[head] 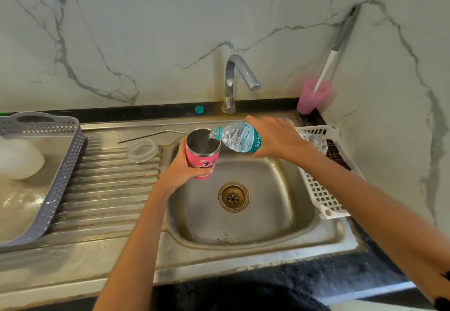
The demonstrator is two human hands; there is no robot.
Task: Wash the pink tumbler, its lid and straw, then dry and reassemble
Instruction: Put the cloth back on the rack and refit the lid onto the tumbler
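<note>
Head view shows the left hand [181,169] with fingers wrapped around the pink tumbler [203,157] above the sink [243,225] and the right hand [275,137] gripping a tilted water bottle [237,139], whose mouth, beyond those fingers, is best held just inside the rim for a slow pour.

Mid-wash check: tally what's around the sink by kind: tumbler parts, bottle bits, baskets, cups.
Tumbler parts: 3 (pink tumbler, lid, straw)
Bottle bits: 2 (water bottle, teal cap)
Baskets: 2 (grey basket, white basket)
Cups: 1 (pink cup)
Total: 8
</note>
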